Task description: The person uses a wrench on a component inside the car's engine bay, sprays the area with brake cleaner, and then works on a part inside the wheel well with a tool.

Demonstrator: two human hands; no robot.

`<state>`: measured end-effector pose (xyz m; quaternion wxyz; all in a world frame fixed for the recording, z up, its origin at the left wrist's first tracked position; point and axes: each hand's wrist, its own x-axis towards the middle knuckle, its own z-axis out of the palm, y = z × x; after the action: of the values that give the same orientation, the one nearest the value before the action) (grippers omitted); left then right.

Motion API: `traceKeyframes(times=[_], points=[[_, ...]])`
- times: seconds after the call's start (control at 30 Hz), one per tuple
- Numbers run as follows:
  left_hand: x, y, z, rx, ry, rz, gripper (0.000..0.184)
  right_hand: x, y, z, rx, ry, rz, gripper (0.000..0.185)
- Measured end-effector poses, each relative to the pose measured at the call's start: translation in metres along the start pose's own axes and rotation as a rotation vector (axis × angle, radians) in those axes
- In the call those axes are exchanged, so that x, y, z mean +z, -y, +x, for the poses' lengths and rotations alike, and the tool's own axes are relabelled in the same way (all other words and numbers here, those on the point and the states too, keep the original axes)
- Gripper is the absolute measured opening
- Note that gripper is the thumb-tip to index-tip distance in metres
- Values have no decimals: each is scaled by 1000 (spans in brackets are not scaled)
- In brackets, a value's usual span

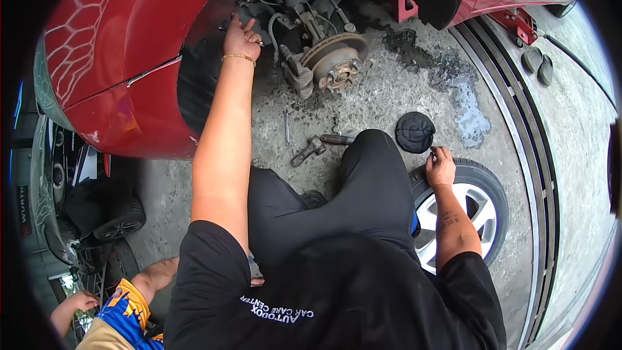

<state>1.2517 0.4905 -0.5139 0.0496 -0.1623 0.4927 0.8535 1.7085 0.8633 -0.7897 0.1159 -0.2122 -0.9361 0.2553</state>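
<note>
My left hand [242, 43] reaches up into the red car's wheel well. Its fingers curl around a thin metal tool [260, 43], of which only a short end shows; the index finger points upward. Just right of it are the brake caliper [297, 76] and the rusty brake disc [335, 52], bared on the hub. My right hand [441, 167] is low beside the tire [483, 178] of a removed wheel, with its fingers pinched together. Something small may be between them, too hidden to name. A black cap [414, 132] lies on the floor close to those fingertips.
A wrench [287, 128], a socket tool [308, 151] and a dark-handled tool [337, 139] lie before my knees. A metal floor channel [518, 104] runs on the right, past it a red jack [516, 24] and slippers [538, 65]. Another person [123, 304] is at lower left.
</note>
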Motion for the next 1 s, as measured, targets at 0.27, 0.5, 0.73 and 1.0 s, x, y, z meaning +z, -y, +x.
traceKeyframes(times=[0.27,0.5,0.73,1.0], points=[[23,-12,54,-6,-61,-64,64,-2,-2,1,-11,-25,20,20],[29,-9,68,35,-119,123,34,-3,-5,2,-20,-15,28,22],[30,-9,67,60,-142,195,32,-5,-5,2,-23,-19,41,19],[30,-12,65,55,-144,227,30,-6,-5,1,-21,-17,37,21]])
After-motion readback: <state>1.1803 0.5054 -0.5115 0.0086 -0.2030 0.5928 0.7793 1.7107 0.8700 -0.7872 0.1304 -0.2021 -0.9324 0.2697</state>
